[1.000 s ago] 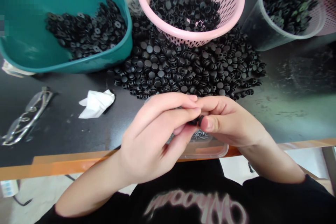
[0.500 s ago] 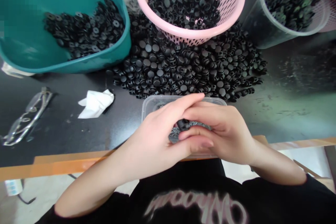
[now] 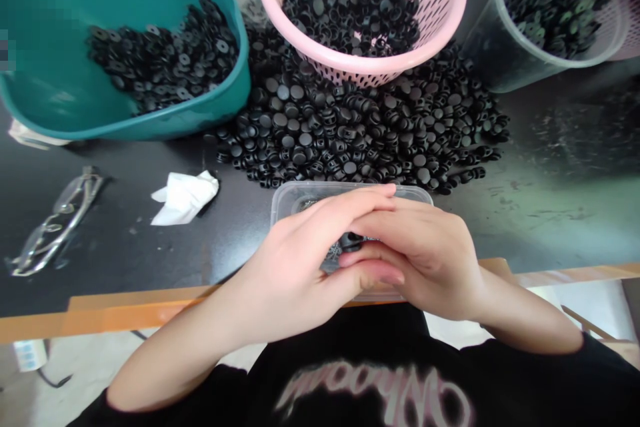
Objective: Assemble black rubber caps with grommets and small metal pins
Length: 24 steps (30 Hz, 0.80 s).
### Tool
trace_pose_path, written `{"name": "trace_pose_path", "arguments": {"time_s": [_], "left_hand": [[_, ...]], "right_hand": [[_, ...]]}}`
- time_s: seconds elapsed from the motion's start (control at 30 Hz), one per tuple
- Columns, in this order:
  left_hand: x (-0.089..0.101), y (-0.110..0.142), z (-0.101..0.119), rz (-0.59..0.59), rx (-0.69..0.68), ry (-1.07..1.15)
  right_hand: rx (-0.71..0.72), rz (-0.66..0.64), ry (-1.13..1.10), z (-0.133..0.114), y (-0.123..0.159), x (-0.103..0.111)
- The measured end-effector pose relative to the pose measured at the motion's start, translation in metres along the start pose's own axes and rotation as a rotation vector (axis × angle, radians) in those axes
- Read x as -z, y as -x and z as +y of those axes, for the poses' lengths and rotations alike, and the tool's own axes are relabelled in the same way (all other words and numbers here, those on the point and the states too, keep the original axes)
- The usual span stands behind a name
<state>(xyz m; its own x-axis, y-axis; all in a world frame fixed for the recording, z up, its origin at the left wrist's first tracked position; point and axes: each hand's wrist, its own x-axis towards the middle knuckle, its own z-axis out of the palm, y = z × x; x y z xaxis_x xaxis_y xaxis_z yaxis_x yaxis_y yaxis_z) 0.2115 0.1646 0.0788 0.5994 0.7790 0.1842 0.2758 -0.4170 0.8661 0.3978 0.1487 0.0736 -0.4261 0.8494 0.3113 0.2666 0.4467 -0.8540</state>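
Both hands meet over a clear plastic box at the front of the table. Between them shows a small round black cord lock. My right hand pinches it between thumb and forefinger. My left hand closes around it from the other side, its fingers lying over the right hand's and its thumb beneath. Parts of the cord lock and several fingertips are hidden. Small metal springs lie in the box under the hands. Just behind the box spreads a heap of black cord locks.
A green tub of flat black ring-like parts stands left. A pink basket of black caps rests on the heap. At right is a tilted clear tub of black parts. Glasses and a crumpled tissue lie left.
The fingers of both hands have closed more tightly together over the box, and the right hand's knuckles have shifted slightly. The cord lock has turned a little between them.
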Motion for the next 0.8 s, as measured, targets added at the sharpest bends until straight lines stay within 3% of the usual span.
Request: {"name": "trace_pose_path", "arguments": {"time_s": [0.37,0.6,0.7,0.8], "left_hand": [[-0.001,0.001,0.002,0.002,-0.009,-0.021],[0.0,0.0,-0.001,0.013,-0.025,0.009],[0.0,-0.001,-0.001,0.026,-0.057,0.036],[0.003,0.0,0.0,0.065,-0.084,0.068]], "right_hand": [[0.029,0.0,0.021,0.002,0.003,-0.001],[-0.037,-0.021,0.008,0.001,-0.001,0.0],[-0.142,-0.071,-0.169,-0.003,-0.005,0.006],[-0.276,-0.119,-0.521,-0.005,-0.007,0.012]]}}
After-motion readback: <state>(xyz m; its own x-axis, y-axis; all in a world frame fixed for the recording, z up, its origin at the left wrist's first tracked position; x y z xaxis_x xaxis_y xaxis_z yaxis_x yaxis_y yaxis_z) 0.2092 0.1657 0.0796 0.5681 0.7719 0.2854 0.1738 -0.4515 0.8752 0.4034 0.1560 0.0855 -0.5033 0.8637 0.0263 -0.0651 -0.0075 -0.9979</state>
